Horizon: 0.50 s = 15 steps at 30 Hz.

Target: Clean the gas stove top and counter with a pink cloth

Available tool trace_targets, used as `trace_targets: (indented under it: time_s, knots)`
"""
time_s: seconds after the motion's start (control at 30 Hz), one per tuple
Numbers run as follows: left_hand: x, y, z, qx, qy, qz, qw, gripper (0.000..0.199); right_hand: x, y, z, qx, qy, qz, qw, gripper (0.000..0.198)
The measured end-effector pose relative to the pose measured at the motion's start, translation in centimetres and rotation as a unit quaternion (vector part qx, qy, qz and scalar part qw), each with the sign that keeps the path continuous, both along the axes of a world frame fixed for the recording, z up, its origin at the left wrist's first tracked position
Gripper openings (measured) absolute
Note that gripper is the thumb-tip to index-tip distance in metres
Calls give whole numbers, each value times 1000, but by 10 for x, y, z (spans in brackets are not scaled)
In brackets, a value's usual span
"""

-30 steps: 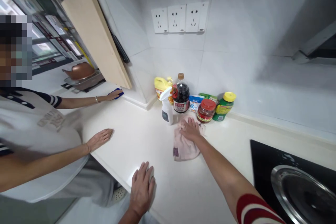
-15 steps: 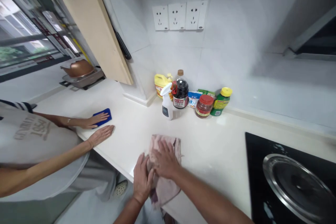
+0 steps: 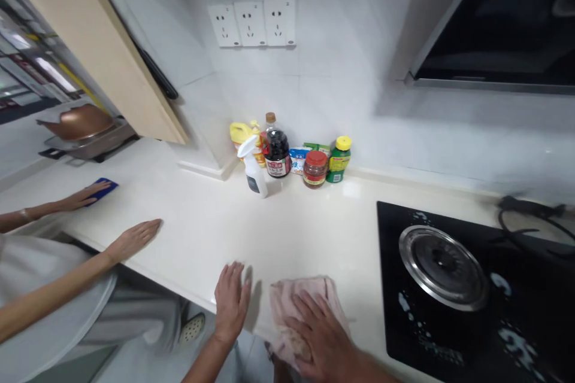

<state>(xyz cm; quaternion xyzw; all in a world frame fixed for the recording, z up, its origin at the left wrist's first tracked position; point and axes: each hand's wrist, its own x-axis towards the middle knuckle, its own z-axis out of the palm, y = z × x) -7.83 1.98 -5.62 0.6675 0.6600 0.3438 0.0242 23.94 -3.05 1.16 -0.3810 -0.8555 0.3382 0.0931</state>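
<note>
A pale pink cloth (image 3: 287,299) lies on the white countertop near its front edge, creased and partly under my right hand (image 3: 321,335). That hand presses down on the cloth with its fingers spread and lying flat. My left hand (image 3: 231,299) is to the left of the cloth, apart from it, by the counter's front edge. Its fingers are stretched out and hold nothing. Beyond both hands, a white spray bottle (image 3: 254,173) stands upright on the counter.
A black cooktop (image 3: 390,263) with whitish foam patches is at right. Along the wall stand a soy sauce bottle (image 3: 277,152), a red-lidded jar (image 3: 315,170) and a green bottle (image 3: 339,161). At left, another person's hand (image 3: 135,239) rests on the counter; their other hand covers a blue cloth (image 3: 102,190).
My right hand has slid the pink cloth right and nearer to me. My left hand has come off the cloth. The other person's blue cloth has moved farther from their nearer hand. The view has shifted right.
</note>
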Motion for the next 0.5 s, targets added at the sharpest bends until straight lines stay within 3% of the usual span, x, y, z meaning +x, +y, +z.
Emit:
trace_targets:
  time_s: [0.13,0.23,0.37,0.5]
  knots:
    - [29,16,0,-7,81,-31,996,39,42,-17,-15,14,-49,-94,994,75]
    - [40,34,-1,-14,107,-38,993,39,49,0,-23,51,-63,-140,987,70]
    - [35,42,0,-20,135,-53,989,45,49,69,-24,43,-93,-198,975,69]
    - [10,25,2,-38,169,-77,982,51,69,163,-14,12,-125,-245,961,69]
